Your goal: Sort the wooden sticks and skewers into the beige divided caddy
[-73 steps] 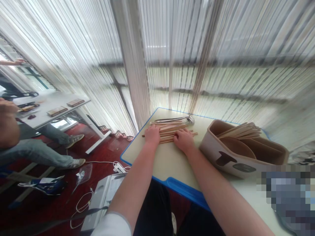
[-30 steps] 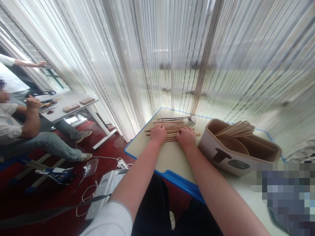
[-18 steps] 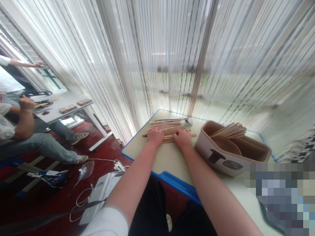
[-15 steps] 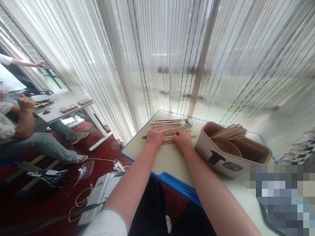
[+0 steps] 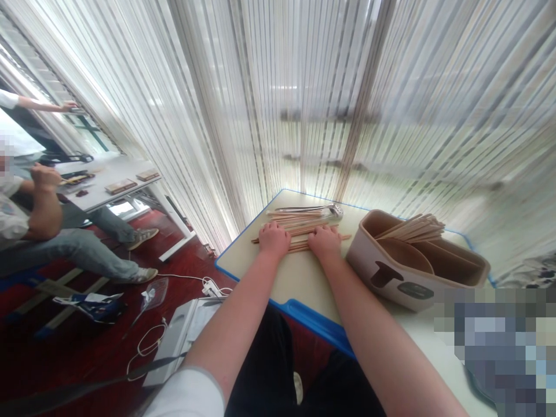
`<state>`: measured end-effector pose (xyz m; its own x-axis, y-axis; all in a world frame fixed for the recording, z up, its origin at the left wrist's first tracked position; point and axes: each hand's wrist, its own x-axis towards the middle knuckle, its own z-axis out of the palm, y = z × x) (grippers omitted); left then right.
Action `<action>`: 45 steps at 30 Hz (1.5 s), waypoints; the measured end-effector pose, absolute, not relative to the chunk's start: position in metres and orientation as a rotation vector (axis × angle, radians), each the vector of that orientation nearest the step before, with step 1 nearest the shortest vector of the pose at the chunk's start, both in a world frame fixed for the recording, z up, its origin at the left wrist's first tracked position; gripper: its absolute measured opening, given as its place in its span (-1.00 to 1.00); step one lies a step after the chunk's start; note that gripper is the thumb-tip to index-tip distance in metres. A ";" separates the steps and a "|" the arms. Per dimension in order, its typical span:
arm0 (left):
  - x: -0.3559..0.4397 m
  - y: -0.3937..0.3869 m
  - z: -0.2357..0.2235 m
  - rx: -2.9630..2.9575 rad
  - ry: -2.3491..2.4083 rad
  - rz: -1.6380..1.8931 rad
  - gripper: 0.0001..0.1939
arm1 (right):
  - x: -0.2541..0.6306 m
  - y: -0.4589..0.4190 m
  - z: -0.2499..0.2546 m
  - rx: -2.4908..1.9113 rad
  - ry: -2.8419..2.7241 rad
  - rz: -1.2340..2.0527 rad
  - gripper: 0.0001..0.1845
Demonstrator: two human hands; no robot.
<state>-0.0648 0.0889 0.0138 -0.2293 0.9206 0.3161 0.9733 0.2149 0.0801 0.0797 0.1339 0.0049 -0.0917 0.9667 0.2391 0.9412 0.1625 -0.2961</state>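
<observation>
Both hands lie flat on the chopsticks (image 5: 299, 234), my left hand (image 5: 274, 238) and right hand (image 5: 325, 241) pressing palms down, fingers spread, gripping nothing. That pile rests on the bench (image 5: 295, 278), just left of the beige caddy (image 5: 408, 272); metal tongs (image 5: 308, 209) lie beyond it.

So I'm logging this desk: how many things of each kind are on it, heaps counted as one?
Loose chopstick pile under both hands: 1
Metal tongs: 1
Compartment holder with chopsticks in it: 1
Chopstick bundle in the holder: 1
Total: 4; single sticks are too blurred to count.
</observation>
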 end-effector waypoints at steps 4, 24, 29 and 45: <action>-0.066 0.089 0.015 -1.689 -2.376 -0.394 -0.62 | 0.079 0.134 0.002 -1.808 -2.079 0.058 -0.63; -0.096 0.091 0.017 -1.575 -2.582 -0.398 -0.68 | 0.088 0.145 0.000 -1.693 -1.890 0.116 -0.67; -0.097 0.093 0.015 -1.641 -2.564 -0.400 -0.70 | 0.090 0.145 0.001 -1.699 -1.773 0.158 -0.67; -0.073 0.102 0.015 -2.060 -2.227 -0.548 -0.67 | 0.094 0.146 0.002 -1.820 -1.737 0.172 -0.65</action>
<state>-0.0733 0.1020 0.0153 -0.1057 0.9541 0.2801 0.9751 0.0443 0.2171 0.0940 0.1456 0.0022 0.1309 0.9414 0.3110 0.8619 0.0469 -0.5049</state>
